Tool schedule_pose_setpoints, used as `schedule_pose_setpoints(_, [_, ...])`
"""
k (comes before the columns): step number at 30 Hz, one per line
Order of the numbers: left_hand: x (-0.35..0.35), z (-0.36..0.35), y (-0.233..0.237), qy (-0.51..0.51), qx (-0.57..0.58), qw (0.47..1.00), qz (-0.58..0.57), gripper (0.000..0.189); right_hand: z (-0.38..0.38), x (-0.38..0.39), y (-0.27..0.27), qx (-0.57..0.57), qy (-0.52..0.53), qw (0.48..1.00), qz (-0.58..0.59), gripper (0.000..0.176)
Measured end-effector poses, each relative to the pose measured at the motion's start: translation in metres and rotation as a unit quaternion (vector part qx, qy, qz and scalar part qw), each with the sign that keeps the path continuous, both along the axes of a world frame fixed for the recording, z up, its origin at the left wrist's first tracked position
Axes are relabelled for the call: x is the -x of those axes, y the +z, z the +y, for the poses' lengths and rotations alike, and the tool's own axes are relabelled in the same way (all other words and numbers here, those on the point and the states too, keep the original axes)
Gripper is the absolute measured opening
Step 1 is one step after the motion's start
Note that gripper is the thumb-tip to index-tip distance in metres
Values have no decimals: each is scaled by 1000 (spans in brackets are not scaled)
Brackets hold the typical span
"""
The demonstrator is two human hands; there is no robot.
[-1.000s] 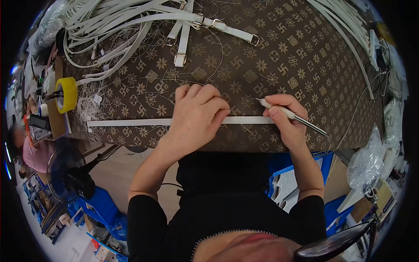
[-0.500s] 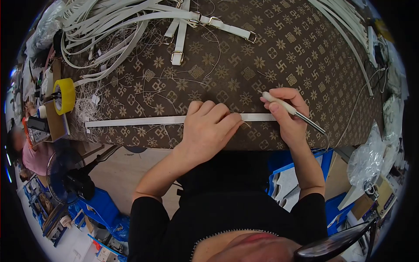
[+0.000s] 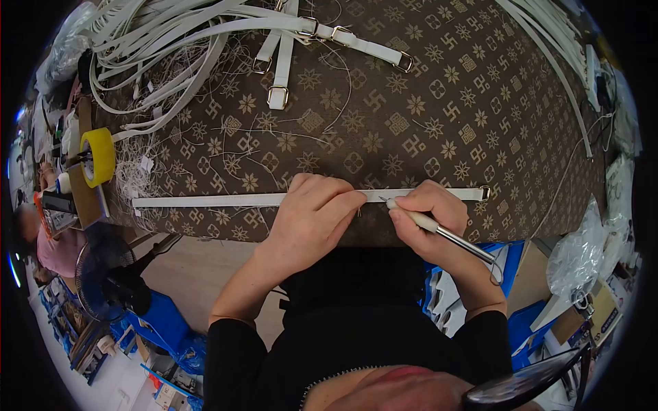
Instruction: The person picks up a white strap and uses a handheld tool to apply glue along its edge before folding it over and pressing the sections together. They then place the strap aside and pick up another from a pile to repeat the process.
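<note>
Head camera, and closest in I see the person's black top (image 3: 384,329), the bare forearms reaching out of its sleeves towards the surface (image 3: 384,161), which is covered in brown cloth patterned in gold. The right hand (image 3: 435,219) is clamped on a slim tool (image 3: 452,238), white towards its tip and silver behind, slanting down to the right. The left hand (image 3: 314,214) lies over a white strap (image 3: 219,201), thumb and forefinger together just beside the tool's tip; I can't tell whether they pinch the strap. It lies along the near edge of the surface, stretched from left to right, with a metal buckle (image 3: 485,194) at its right end. Over on the left, loose threads (image 3: 133,181) gather in a tangle beside a roll of yellow tape (image 3: 105,157). Further across, a few buckled straps (image 3: 282,75) point towards the hands, next to a looping heap of white straps (image 3: 151,55), while more pale straps (image 3: 548,48) fan along the far right side
</note>
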State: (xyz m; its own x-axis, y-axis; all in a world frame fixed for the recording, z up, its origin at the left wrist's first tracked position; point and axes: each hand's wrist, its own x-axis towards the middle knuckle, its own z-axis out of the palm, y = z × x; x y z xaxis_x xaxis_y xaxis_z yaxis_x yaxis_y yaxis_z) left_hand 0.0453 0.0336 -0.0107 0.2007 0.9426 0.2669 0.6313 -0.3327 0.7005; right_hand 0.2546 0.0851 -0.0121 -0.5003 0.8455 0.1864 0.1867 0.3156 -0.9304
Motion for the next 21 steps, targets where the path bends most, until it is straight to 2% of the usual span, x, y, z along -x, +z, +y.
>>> schedule_pose_setpoints(21, [0,-4,-5,2,-11,1000,2,28,2,5,3,-28,14,997,-66,19])
